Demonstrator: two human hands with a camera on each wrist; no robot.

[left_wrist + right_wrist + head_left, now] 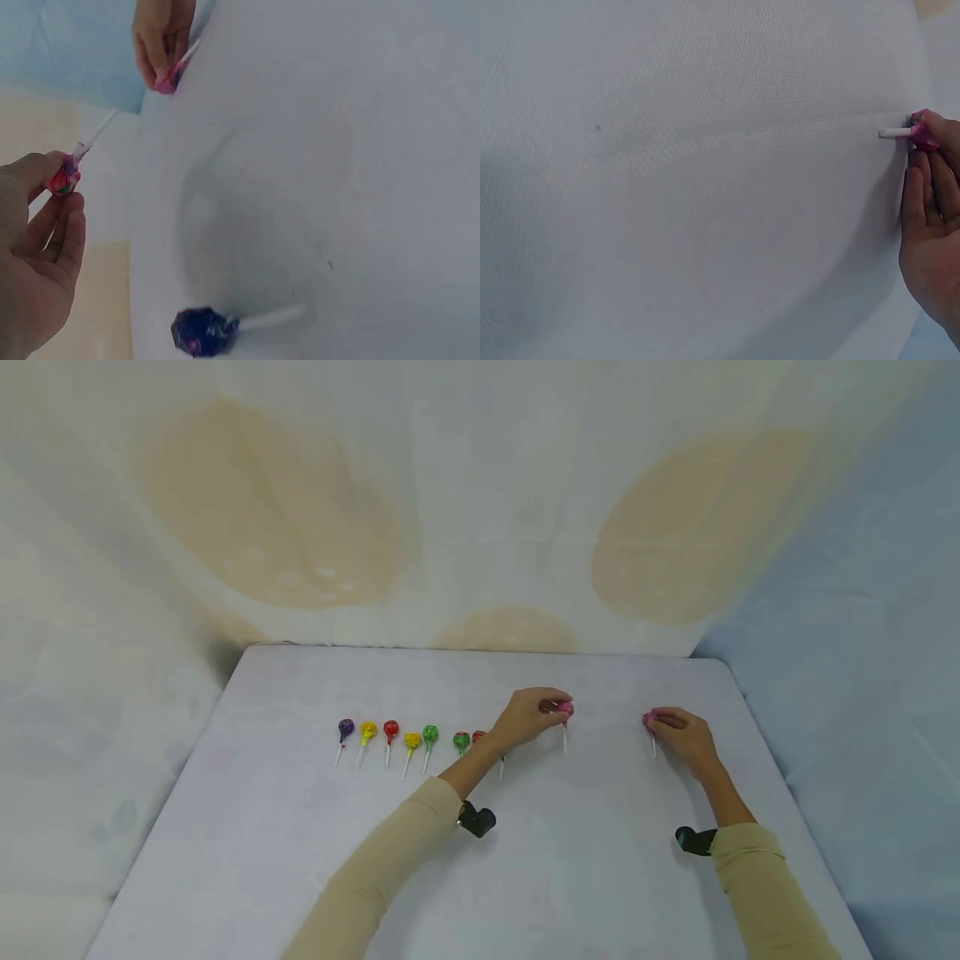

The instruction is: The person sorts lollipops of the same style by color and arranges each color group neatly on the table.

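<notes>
We saw a white table (300, 860) set against a pale draped backdrop (480, 485) with large tan patches. Along the table's left half lay a row of lollipops, sticks pointing toward the near edge. From the table's left edge inward we counted a purple lollipop (345, 729), a yellow lollipop (367, 732), a red lollipop (390, 731), a second yellow lollipop (412, 742), a green lollipop (430, 735), a second green lollipop (461, 742) and a partly hidden red one (477, 737).

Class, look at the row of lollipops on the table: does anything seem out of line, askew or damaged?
Nothing damaged or spilled. The row is slightly uneven, sticks slanting differently. Each hand, left and right, pinches a pink lollipop (left, right).
</notes>
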